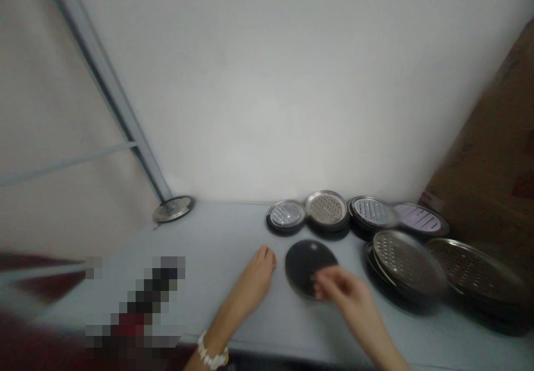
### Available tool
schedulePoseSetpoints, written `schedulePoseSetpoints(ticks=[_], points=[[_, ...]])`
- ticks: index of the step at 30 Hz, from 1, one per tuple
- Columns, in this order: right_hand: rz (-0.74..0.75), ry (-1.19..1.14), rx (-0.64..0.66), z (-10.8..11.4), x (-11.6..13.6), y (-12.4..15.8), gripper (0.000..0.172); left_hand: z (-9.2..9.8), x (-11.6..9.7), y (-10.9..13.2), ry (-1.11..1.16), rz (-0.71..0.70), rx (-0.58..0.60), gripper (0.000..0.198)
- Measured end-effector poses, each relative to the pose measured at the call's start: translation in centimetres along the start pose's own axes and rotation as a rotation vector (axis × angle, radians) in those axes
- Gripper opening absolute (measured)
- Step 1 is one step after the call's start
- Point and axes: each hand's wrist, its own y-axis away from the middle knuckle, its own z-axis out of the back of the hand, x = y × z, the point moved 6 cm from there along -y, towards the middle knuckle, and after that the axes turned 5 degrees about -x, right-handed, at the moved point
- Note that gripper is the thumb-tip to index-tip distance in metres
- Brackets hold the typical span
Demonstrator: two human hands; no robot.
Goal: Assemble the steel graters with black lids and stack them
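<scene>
A round black disc lies on the table between my two hands, with a dull spot of light on its upper part. My right hand is over the disc's lower right edge, thumb and fingers pinched together. Whatever is in the pinch is too small and blurred to name. Left of the disc, and apart from it, my left hand is closed with its fingers curled down. Nothing shows in it. A pale beaded bracelet circles my left wrist.
Round metal graters stand in stacks along the wall, with larger grater stacks at the right. One grater lies alone at the far left of the pale table. A brown carton rises at the right. The lower left is pixelated.
</scene>
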Motion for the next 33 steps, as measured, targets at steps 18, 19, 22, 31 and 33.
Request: schedulePoseSetpoints(ticks=[18, 19, 22, 31, 33], points=[[0.053, -0.087, 0.071, -1.3, 1.3, 1.4, 0.037, 1.7, -6.4, 1.4, 0.899, 0.17, 0.052, 0.026], [0.069, -0.06, 0.092, -1.5, 1.3, 1.5, 0.035, 1.8, -6.4, 1.5, 0.884, 0.166, 0.057, 0.026], [0.159, 0.109, 0.162, -1.9, 1.1, 1.9, 0.028, 2.2, -6.4, 1.5, 0.813, 0.159, 0.019, 0.023], [0.668, 0.7, 0.106, -2.1, 0.3, 3.0, 0.035, 3.0, -7.2, 2.1, 0.549, 0.109, -0.082, 0.02], [0.7, 0.716, 0.075, -2.0, 0.0, 3.0, 0.037, 3.0, -7.1, 2.1, 0.593, 0.092, -0.082, 0.02]])
